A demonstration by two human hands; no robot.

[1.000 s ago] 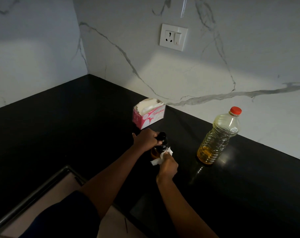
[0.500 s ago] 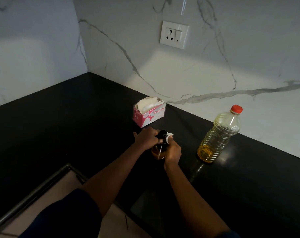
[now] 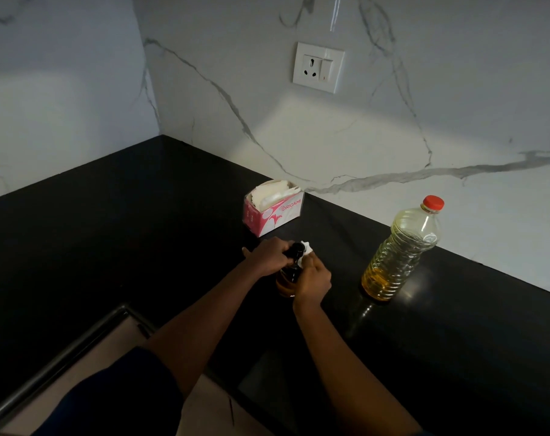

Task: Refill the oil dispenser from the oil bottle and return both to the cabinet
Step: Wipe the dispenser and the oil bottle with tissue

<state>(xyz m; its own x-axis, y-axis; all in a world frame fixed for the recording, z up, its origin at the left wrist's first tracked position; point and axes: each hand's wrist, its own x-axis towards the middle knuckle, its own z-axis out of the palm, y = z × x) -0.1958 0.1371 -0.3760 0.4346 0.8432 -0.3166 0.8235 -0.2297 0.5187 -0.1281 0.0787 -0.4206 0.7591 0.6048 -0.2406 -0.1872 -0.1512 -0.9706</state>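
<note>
Left hand [image 3: 269,258] grips the black top of the oil dispenser [image 3: 286,280]. Right hand [image 3: 313,276] presses a white tissue [image 3: 307,247] against it, fingers curled.

The black stone desk [image 3: 110,234] is glossy, mirroring light near the clear ribbed plastic oil bottle [image 3: 399,256] with its smooth red plastic cap [image 3: 433,203]. The white veined marble wall [image 3: 361,127] looks polished. The pink cardboard tissue box [image 3: 272,215] holds soft white paper.
</note>
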